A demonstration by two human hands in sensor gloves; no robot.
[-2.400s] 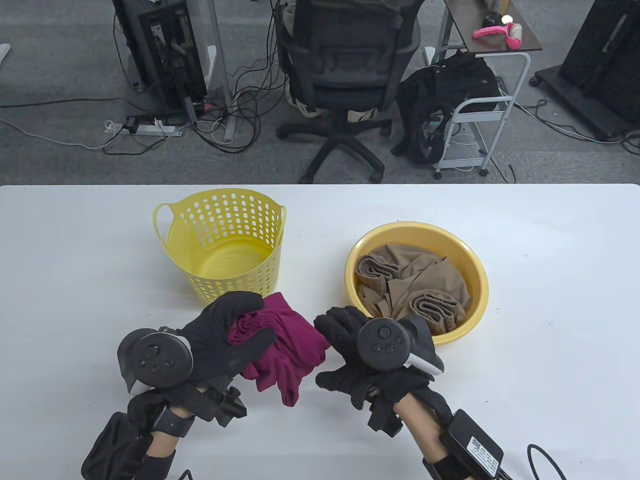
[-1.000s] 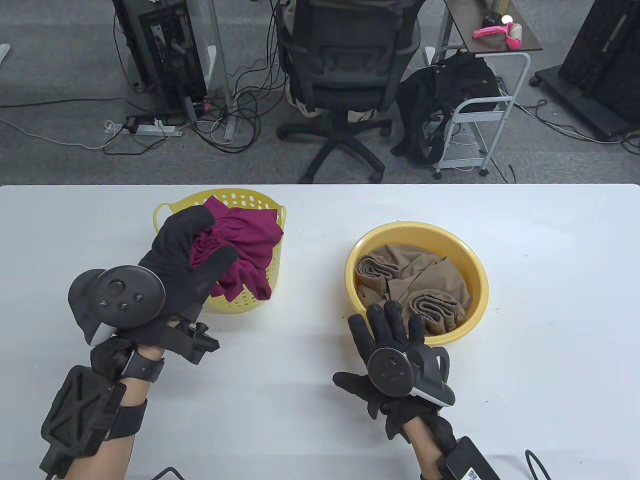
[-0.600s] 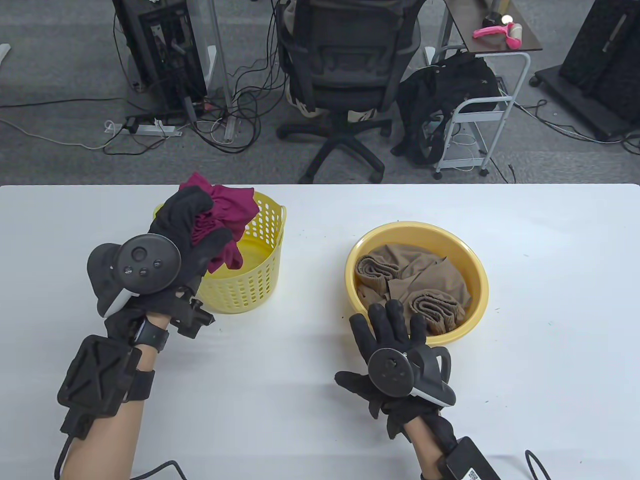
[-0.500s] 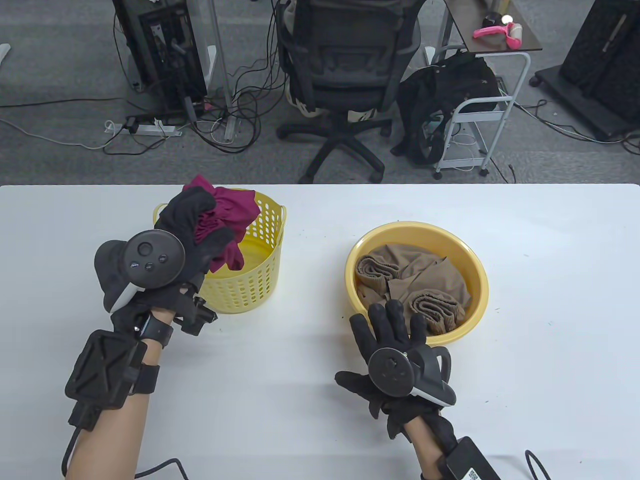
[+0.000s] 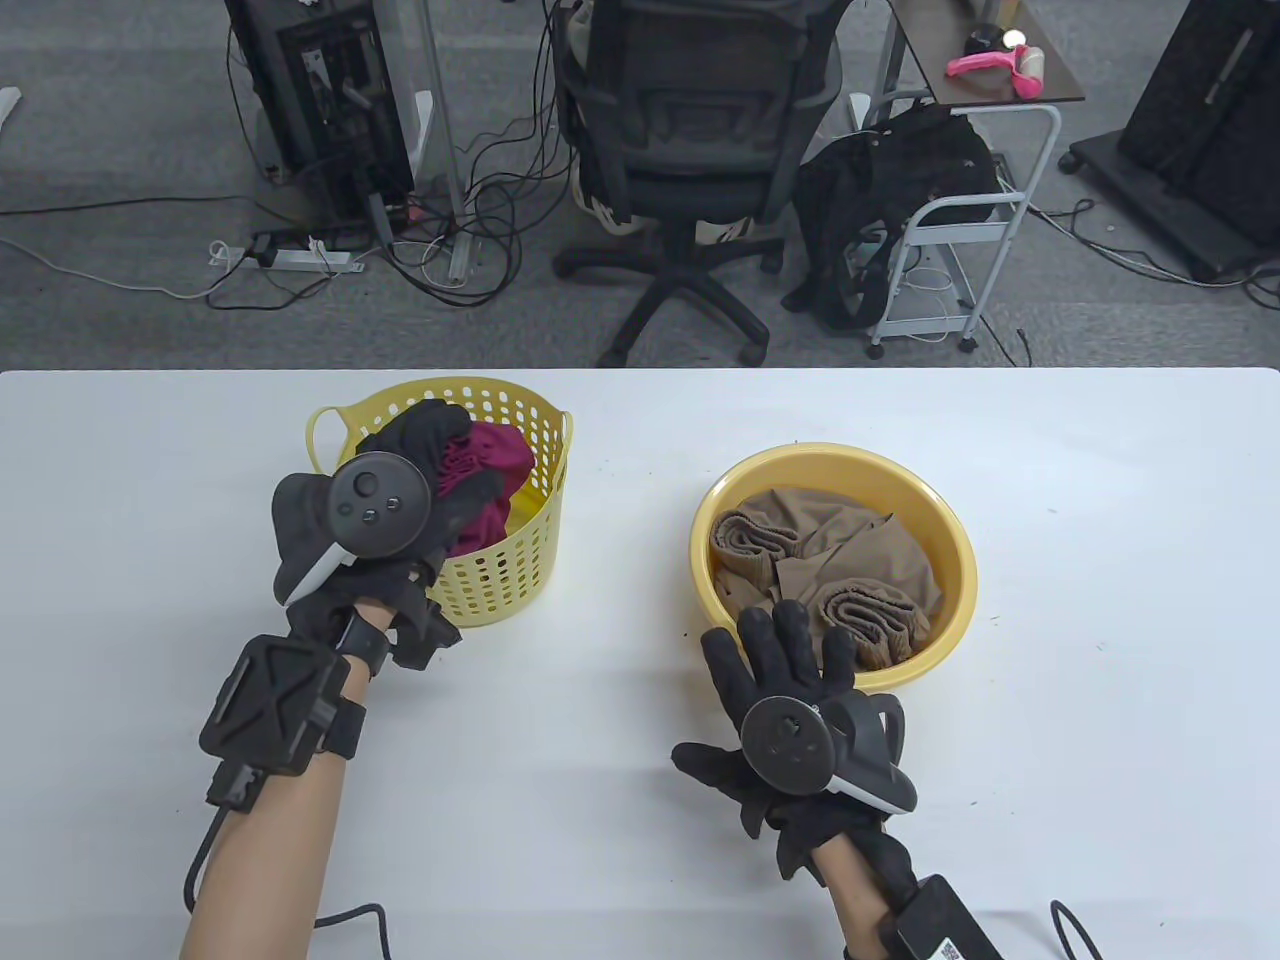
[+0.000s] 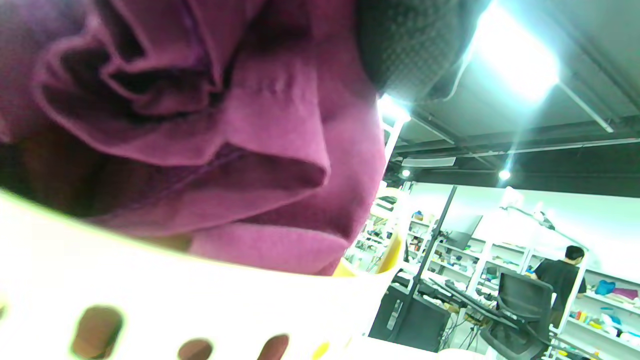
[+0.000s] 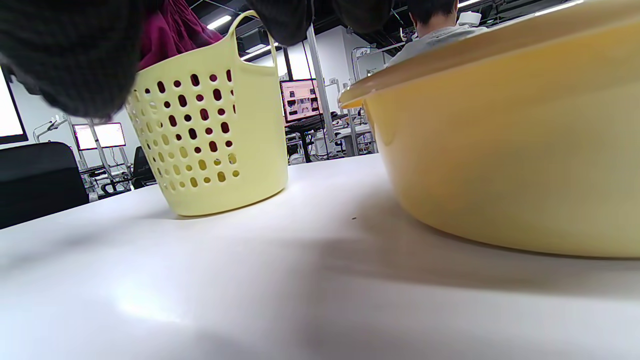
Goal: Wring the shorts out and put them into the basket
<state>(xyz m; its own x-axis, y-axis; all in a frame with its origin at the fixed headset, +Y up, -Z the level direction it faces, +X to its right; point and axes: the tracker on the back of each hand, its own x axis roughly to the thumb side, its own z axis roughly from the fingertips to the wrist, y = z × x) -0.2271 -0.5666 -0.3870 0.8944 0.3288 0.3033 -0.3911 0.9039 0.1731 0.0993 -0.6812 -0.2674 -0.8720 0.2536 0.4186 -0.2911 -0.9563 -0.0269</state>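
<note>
- The maroon shorts [image 5: 495, 480] sit bunched in your left hand [image 5: 420, 480], inside the mouth of the yellow basket [image 5: 520, 570] near the table's far-left part.
- Your left fingers [image 5: 425, 425] curl round the wad from above, thumb below it; the bundle hangs beneath and just beyond them, partly under the rim.
- From the left wrist view, the shorts' [image 6: 240, 150] folds hang above the basket wall [image 6: 150, 300]; whether they touch the floor is hidden.
- The bundle shows no clear long axis, so the release looks like a plain downward drop.
- Your right hand [image 5: 790, 690] lies flat on the table, fingers [image 5: 785, 635] spread, touching the near rim of the yellow basin [image 5: 950, 620] holding tan cloth [image 5: 830, 570], well apart from the basket.
</note>
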